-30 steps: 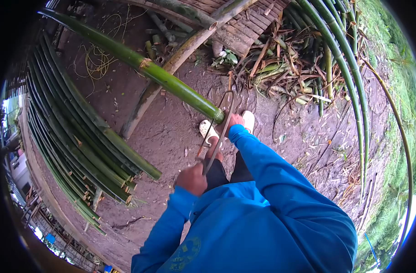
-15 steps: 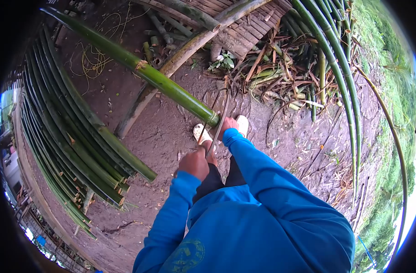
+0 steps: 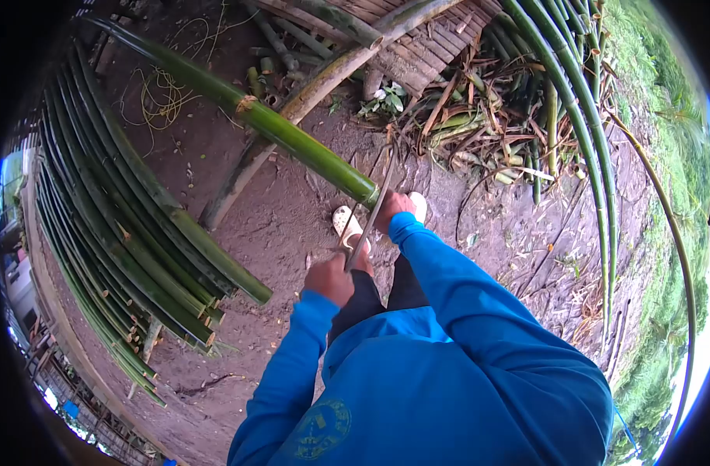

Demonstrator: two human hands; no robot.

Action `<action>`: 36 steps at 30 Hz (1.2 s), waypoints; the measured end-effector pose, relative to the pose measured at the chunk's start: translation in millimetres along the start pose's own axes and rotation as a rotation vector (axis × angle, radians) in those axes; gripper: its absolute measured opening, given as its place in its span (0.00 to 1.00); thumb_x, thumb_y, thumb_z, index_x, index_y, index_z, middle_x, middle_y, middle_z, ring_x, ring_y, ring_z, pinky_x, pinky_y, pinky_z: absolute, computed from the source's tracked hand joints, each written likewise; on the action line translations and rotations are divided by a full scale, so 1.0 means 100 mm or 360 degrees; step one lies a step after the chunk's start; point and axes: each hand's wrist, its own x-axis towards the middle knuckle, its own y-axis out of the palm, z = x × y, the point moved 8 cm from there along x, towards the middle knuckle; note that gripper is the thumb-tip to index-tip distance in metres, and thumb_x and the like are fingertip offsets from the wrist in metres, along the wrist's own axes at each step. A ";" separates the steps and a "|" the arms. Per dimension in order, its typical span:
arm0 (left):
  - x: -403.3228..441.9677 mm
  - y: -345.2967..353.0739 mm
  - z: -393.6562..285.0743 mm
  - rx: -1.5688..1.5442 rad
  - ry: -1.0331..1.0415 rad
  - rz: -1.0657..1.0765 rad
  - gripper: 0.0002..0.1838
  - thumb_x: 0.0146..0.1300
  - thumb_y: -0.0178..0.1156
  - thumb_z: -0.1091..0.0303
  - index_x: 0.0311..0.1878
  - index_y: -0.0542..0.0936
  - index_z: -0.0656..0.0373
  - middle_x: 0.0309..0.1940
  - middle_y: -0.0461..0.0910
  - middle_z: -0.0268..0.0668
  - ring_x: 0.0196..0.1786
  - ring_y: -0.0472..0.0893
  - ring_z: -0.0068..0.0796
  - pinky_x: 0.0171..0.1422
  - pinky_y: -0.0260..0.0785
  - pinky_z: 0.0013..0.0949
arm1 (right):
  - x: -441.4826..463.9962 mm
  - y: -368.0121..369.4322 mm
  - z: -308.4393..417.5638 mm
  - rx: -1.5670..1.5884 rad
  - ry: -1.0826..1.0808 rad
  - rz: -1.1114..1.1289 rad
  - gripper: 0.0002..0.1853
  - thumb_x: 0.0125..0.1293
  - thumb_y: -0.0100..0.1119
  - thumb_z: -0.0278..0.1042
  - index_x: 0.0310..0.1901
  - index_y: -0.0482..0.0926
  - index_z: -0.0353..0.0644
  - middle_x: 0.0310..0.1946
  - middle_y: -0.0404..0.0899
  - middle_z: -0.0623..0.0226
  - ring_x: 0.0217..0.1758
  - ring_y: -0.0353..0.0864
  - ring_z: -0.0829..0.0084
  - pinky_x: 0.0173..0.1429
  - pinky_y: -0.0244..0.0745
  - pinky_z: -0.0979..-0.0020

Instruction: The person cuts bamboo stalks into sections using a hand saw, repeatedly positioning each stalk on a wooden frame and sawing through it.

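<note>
A long green bamboo pole (image 3: 316, 154) slants from the upper left down to my feet. Its near end is by my right hand (image 3: 395, 208), whose fingers are wrapped round that end. A bow saw (image 3: 383, 185) with a thin curved frame lies across the pole just beside those fingers. My left hand (image 3: 330, 279) is closed in a fist round the saw's lower end, its grip hidden by the fingers. Where the blade meets the bamboo, the depth of any cut cannot be made out.
A worn wooden pole (image 3: 297, 107) crosses under the bamboo. Stacked bamboo poles (image 3: 137, 225) lie at left. Split offcuts (image 3: 487, 132) are heaped near a slatted platform (image 3: 417, 58). Long bent bamboo (image 3: 584, 132) hangs at right. Light clogs (image 3: 346, 222) stand on muddy ground (image 3: 262, 210).
The saw and my left hand have drawn back slightly relative to the pole. My right hand keeps its hold on the bamboo end. The view has shifted a little.
</note>
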 end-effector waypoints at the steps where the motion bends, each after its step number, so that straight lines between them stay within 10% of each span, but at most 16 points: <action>1: -0.35 -0.10 0.05 0.0033 -0.0010 0.0021 0.10 0.51 0.55 0.70 0.37 0.76 0.62 0.24 0.77 0.55 0.30 0.78 0.57 0.35 0.69 0.57 | 0.02 0.01 0.01 -0.0031 0.0001 -0.0004 0.27 0.50 0.60 0.50 0.48 0.74 0.39 0.40 0.81 0.48 0.47 0.80 0.52 0.52 0.74 0.59; 5: -0.75 -0.28 0.15 0.0026 -0.0071 0.0021 0.11 0.51 0.55 0.70 0.38 0.76 0.62 0.22 0.77 0.53 0.27 0.78 0.57 0.33 0.69 0.56 | 0.00 -0.03 0.00 -0.0027 0.0028 -0.0011 0.25 0.51 0.58 0.48 0.46 0.73 0.40 0.40 0.80 0.48 0.47 0.80 0.52 0.53 0.74 0.58; 10: 0.67 0.19 -0.02 -0.0043 -0.0020 -0.0102 0.12 0.46 0.56 0.71 0.35 0.77 0.65 0.26 0.77 0.56 0.33 0.77 0.59 0.37 0.71 0.52 | 0.00 -0.06 -0.03 0.0033 0.0044 -0.0032 0.25 0.50 0.60 0.50 0.45 0.74 0.40 0.40 0.80 0.47 0.47 0.80 0.50 0.53 0.74 0.58; 19: -0.83 -0.31 0.09 -0.0022 0.0000 -0.0032 0.11 0.44 0.57 0.72 0.34 0.76 0.62 0.20 0.76 0.53 0.28 0.78 0.57 0.32 0.70 0.54 | -0.08 -0.24 -0.03 0.0052 0.0006 -0.0037 0.25 0.47 0.61 0.46 0.46 0.75 0.40 0.40 0.80 0.47 0.48 0.79 0.52 0.54 0.74 0.59; 24: 0.62 0.14 -0.07 -0.0095 0.0193 -0.0267 0.11 0.47 0.56 0.70 0.36 0.76 0.64 0.23 0.77 0.54 0.28 0.77 0.58 0.33 0.69 0.55 | -0.05 -0.31 -0.06 0.0045 -0.0075 -0.0093 0.27 0.43 0.65 0.51 0.43 0.79 0.40 0.36 0.81 0.46 0.44 0.81 0.52 0.50 0.75 0.58; 32: -0.82 -0.23 -0.01 -0.0040 0.0017 -0.0072 0.12 0.44 0.59 0.72 0.35 0.76 0.62 0.21 0.76 0.53 0.27 0.78 0.57 0.32 0.70 0.55 | 0.01 -0.36 -0.20 0.0142 -0.0041 0.0055 0.27 0.38 0.67 0.48 0.43 0.81 0.44 0.38 0.82 0.52 0.45 0.81 0.54 0.53 0.75 0.61; 36: 0.57 0.10 -0.29 -0.0054 0.0123 -0.0279 0.10 0.44 0.56 0.73 0.33 0.78 0.63 0.21 0.76 0.55 0.29 0.77 0.58 0.33 0.69 0.53 | -0.18 -0.40 -0.11 0.0209 -0.0111 0.0112 0.28 0.38 0.67 0.47 0.44 0.80 0.43 0.40 0.81 0.51 0.47 0.80 0.54 0.54 0.75 0.59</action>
